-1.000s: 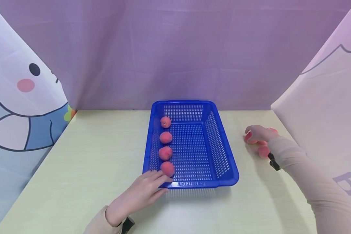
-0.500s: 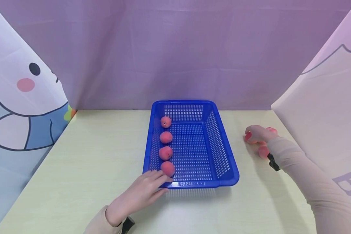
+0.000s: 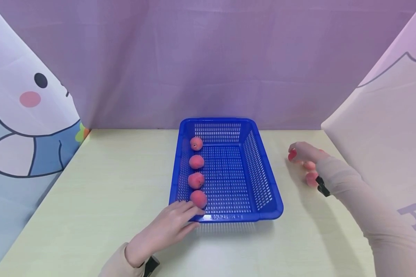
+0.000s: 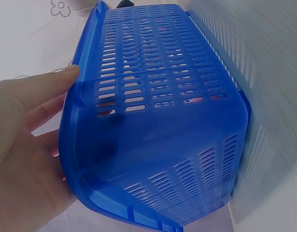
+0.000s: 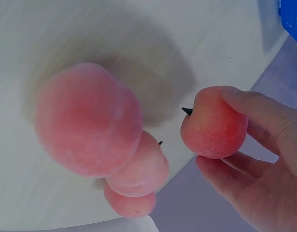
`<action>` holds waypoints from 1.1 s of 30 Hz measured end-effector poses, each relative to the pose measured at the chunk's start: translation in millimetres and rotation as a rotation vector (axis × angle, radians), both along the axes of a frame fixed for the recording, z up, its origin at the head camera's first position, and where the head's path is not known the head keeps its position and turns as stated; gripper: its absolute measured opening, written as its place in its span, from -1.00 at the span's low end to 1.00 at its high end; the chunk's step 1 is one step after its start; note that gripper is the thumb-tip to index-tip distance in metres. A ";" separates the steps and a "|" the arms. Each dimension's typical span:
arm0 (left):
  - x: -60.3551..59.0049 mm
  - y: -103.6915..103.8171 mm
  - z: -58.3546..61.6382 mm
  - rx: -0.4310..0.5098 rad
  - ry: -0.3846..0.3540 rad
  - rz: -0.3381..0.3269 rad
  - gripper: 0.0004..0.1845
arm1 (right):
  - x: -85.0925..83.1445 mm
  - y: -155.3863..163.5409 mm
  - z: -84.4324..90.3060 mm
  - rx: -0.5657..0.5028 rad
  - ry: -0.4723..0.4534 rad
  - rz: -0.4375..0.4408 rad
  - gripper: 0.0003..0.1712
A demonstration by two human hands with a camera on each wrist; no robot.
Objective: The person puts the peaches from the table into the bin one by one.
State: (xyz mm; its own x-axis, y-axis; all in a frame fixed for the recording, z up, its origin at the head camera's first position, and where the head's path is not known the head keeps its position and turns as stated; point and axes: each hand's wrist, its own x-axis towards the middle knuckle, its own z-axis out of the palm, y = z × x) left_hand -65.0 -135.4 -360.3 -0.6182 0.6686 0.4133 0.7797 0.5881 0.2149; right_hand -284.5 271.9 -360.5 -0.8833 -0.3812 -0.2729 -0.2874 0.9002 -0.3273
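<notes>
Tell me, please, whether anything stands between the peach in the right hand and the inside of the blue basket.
Only the blue basket's right wall; the peach would likely need lifting over it. Nothing else visible stands between them.

The right hand [image 3: 301, 151] shifts slightly farther out and toward the blue basket [image 3: 235, 217], its pinched red fruit [image 5: 214, 123] moving along — more of the neighbouring pink fruit [image 3: 309, 166] now shows beneath the hand.
</notes>
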 end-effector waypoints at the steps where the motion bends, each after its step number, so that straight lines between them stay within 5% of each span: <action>1: 0.0 0.0 0.2 0.000 0.004 -0.002 -0.74 | -1.0 -0.9 1.5 0.000 -0.002 -0.001 -0.58; 10: 0.1 -0.5 -1.0 0.002 0.015 -0.002 -0.74 | -11.9 -10.2 18.9 0.034 0.071 0.057 -0.58; 26: -1.1 0.3 -1.3 0.004 0.015 0.006 -0.74 | -20.7 -38.0 60.7 0.041 0.088 0.023 -0.59; 33: -1.3 0.4 -1.4 0.000 -0.005 0.012 -0.74 | -26.5 -52.7 77.0 0.064 0.179 0.122 -0.63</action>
